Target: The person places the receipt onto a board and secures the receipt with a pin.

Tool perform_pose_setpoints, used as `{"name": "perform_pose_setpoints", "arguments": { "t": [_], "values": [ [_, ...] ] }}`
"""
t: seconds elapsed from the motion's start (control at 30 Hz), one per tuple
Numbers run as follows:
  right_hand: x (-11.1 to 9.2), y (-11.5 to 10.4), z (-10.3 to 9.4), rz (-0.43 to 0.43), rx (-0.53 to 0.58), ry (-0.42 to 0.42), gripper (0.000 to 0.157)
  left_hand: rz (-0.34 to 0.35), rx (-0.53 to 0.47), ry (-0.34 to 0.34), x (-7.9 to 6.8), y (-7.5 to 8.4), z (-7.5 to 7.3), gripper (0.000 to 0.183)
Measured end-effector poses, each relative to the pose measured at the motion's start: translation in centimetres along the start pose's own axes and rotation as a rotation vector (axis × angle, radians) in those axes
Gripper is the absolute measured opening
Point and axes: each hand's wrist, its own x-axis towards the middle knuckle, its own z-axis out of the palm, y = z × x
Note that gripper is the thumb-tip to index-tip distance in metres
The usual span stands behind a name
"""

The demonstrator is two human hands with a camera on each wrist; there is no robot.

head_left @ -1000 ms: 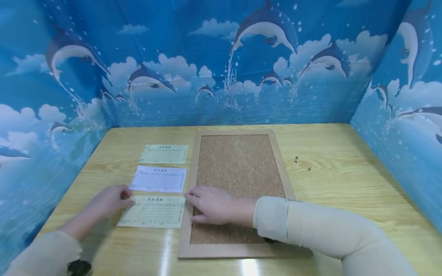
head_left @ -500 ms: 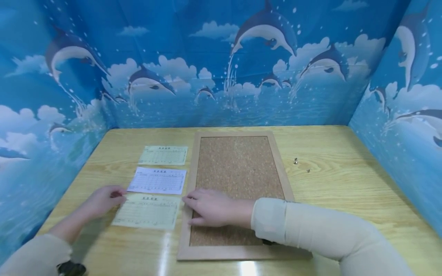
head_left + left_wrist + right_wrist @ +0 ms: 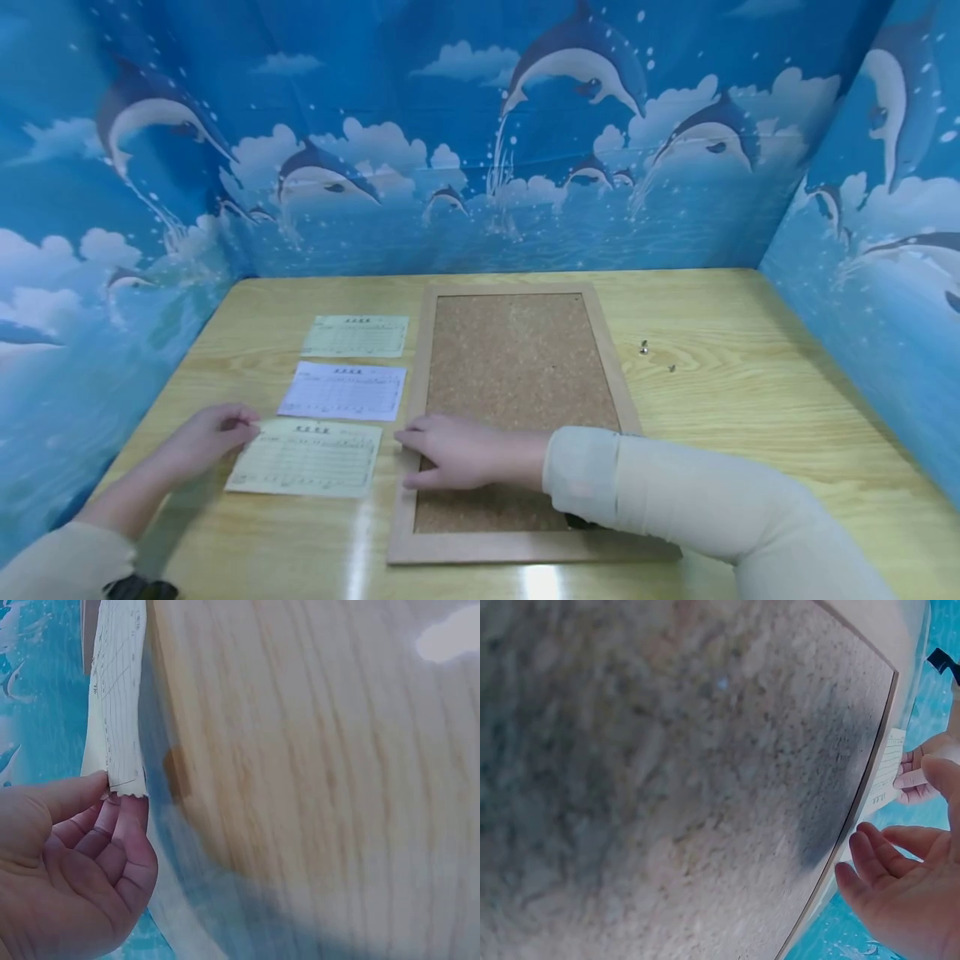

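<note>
Between thumb and fingers, my left hand point(image 3: 202, 446) pinches the upper left corner of the nearest pale green printed form point(image 3: 307, 458). The left wrist view shows the form point(image 3: 124, 690) from its edge, with the thumb on one side and the fingers behind. My right hand point(image 3: 461, 454) lies over the left frame bar of a cork board point(image 3: 517, 358), fingers loosely bent and holding nothing. Its fingertips sit just right of the form, with a small gap between. A white form point(image 3: 345, 390) and a second pale green form point(image 3: 356, 336) lie in a column farther back.
Several small metal pins point(image 3: 644, 347) lie on the wooden table point(image 3: 720, 392) right of the board. Blue dolphin-print cloth point(image 3: 420, 225) stands along the back and both sides of the table. The right sleeve point(image 3: 675, 475) crosses the board's lower right part.
My left hand has drawn the nearest green form to the left, away from the board's frame. The right hand has stayed nearly in place over the frame bar.
</note>
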Motion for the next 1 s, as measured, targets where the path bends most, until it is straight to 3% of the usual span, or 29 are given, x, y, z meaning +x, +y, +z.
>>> {"name": "perform_pose_setpoints", "arguments": {
  "t": [0.17,0.4,0.73,1.0],
  "values": [
    [0.1,0.0,-0.1,-0.006,0.113,-0.02,0.058,-0.047,-0.096,-0.011,-0.4,-0.6,0.0,0.017],
    [0.6,0.1,-0.1,0.012,0.251,-0.032,0.057,-0.062,-0.171,-0.035,-0.4,-1.0,-0.2,0.018],
    [1.0,0.0,0.1,0.05,0.37,-0.027,0.054,-0.126,-0.277,-0.112,-0.4,-0.2,-0.5,0.027],
    [1.2,0.0,0.3,0.072,0.464,-0.018,0.047,-0.093,-0.374,-0.151,-0.6,1.0,-0.4,0.025]
  ]
}}
